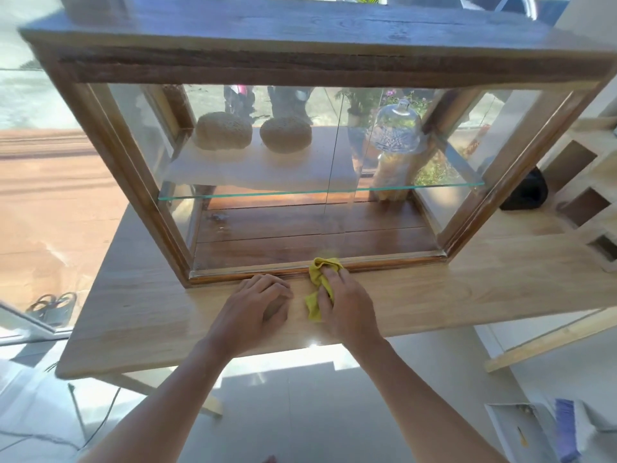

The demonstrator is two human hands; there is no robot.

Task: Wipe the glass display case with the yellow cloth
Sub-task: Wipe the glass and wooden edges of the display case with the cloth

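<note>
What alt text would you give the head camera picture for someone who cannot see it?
A person's right hand presses a yellow cloth against the bottom front edge of a wood-framed glass display case on a wooden table, while the left hand rests beside it. Inside, two round loaves and a glass dome sit on a glass shelf.

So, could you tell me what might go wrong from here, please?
The right hand presses the crumpled yellow cloth at the wooden-framed glass display case's bottom rail, near the seam between the front panes; pushing hard might shift a pane. Jolting the case could disturb the clear glass dome on the shelf.
</note>
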